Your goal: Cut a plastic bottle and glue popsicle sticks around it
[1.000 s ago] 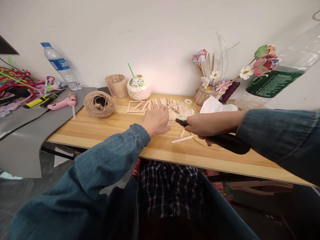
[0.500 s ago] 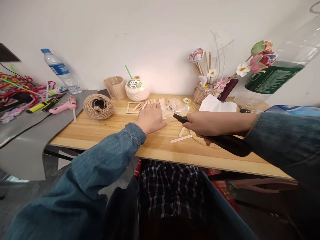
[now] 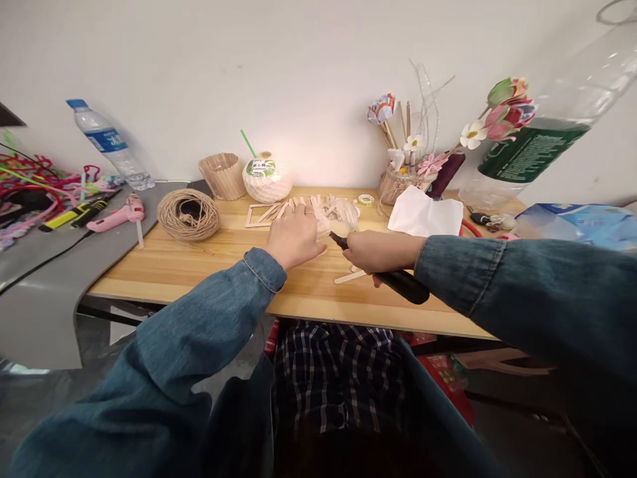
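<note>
My left hand (image 3: pixel 296 236) lies over a heap of wooden craft sticks (image 3: pixel 284 210), its fingers stretched forward and its thumb apart. The fingertips are partly hidden among the sticks, and no stick is plainly gripped. My right hand (image 3: pixel 375 251) is closed round black-handled pliers (image 3: pixel 405 287), whose dark jaws point left toward my left thumb without touching it. Below the jaws a loose craft stick (image 3: pixel 348 277) lies on the wooden table (image 3: pixel 209 292). A clear plastic bag (image 3: pixel 346 216) holding more sticks sits just right of my left fingers.
A ball of twine (image 3: pixel 189 214), a stick-sided cup (image 3: pixel 222 176) and a white coconut (image 3: pixel 267 179) with a green straw stand left. Behind my right hand are white paper (image 3: pixel 425 211), a jar of craft flowers (image 3: pixel 398 184) and a large bottle (image 3: pixel 522 153). A pink glue gun (image 3: pixel 117 216) lies far left.
My right hand has moved left with the pliers, bringing the jaws closer to my left hand. My left hand stays over the sticks. The view has shifted slightly.
</note>
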Motion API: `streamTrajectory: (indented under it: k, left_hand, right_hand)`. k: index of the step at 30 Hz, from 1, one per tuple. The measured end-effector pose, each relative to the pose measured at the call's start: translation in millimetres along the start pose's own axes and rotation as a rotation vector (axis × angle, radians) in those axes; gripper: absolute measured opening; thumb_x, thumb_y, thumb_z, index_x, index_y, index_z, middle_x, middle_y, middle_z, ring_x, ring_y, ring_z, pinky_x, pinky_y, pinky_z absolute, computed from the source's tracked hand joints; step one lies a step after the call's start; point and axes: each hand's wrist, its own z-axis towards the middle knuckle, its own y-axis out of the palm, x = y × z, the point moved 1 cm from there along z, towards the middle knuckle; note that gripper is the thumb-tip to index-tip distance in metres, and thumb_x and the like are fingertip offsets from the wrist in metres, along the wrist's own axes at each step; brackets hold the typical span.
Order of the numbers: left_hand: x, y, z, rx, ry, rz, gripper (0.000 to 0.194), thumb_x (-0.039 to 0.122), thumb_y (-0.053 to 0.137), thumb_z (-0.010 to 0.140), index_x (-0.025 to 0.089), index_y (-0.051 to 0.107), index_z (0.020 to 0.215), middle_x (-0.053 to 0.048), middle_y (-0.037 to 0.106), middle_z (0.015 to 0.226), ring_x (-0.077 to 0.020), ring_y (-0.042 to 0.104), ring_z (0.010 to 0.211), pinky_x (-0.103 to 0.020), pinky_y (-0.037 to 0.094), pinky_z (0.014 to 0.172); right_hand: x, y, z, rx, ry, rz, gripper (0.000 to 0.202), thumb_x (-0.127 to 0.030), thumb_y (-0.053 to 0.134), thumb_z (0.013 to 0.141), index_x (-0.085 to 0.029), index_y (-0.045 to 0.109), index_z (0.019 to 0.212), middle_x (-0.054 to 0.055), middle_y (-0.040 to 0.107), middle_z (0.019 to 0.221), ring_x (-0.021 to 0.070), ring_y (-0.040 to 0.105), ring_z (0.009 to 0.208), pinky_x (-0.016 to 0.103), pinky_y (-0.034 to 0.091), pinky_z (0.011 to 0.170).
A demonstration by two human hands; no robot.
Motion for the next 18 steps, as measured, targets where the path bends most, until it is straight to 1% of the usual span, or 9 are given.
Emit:
streamTrajectory:
  k: [4,7,11,14,16,18]
  left_hand:
    - [-5.9,0.2,-0.6,0.011,-0.046,-0.031,0.070,0.051,0.054,0.073,0.006,0.041,0.125,-0.020,0.049,0.125,-0.0342,0.045,0.115,-0.043,0.041,0.090]
    - [-9.5,1.1,-2.0,0.018,-0.083,-0.054,0.071,0.052,0.055,0.073,0.007,0.040,0.126,-0.019,0.048,0.127,-0.0341,0.044,0.116,-0.043,0.041,0.090]
    - [-10.1,1.1,-2.7,0.033,-0.088,-0.090,0.074,0.050,0.057,0.072,0.008,0.037,0.129,-0.019,0.049,0.128,-0.0346,0.044,0.118,-0.044,0.041,0.092]
    - [-11.7,0.6,-2.8,0.039,-0.099,-0.129,0.073,0.048,0.058,0.072,0.008,0.038,0.128,-0.019,0.049,0.127,-0.0347,0.043,0.119,-0.045,0.039,0.094]
    - [-16.6,2.1,-2.8,0.062,-0.110,-0.190,0.072,0.048,0.061,0.070,0.008,0.040,0.127,-0.020,0.050,0.126,-0.0354,0.043,0.119,-0.046,0.037,0.096]
    - [-26.1,6.2,-3.1,0.103,-0.132,-0.320,0.072,0.046,0.065,0.067,0.009,0.043,0.125,-0.020,0.051,0.125,-0.0365,0.043,0.119,-0.047,0.035,0.097]
  right_hand:
    - [4.6,3.3,-1.3,0.006,0.020,0.057,0.026,-0.031,0.044,0.090,-0.010,0.059,0.087,0.006,0.064,0.066,0.0135,0.060,0.052,0.024,0.046,0.051]
    - [7.4,-0.5,-13.0,0.014,-0.007,0.097,0.029,-0.030,0.036,0.091,-0.012,0.057,0.083,0.005,0.061,0.057,0.0138,0.058,0.045,0.024,0.043,0.046]
    - [5.4,-4.6,-26.6,0.012,-0.031,0.164,0.030,-0.031,0.032,0.091,-0.014,0.054,0.080,0.003,0.059,0.054,0.0117,0.054,0.041,0.022,0.040,0.043]
    - [4.3,-3.7,-26.4,0.010,-0.008,0.217,0.028,-0.031,0.032,0.091,-0.014,0.051,0.080,0.002,0.058,0.056,0.0100,0.052,0.037,0.021,0.038,0.039]
    - [8.8,-1.5,-24.8,0.029,0.016,0.223,0.029,-0.031,0.028,0.092,-0.014,0.050,0.084,0.002,0.059,0.058,0.0099,0.052,0.037,0.021,0.039,0.039]
    - [18.2,2.8,-24.4,0.067,0.046,0.195,0.029,-0.032,0.025,0.093,-0.014,0.048,0.090,0.003,0.061,0.060,0.0106,0.055,0.039,0.021,0.039,0.040]
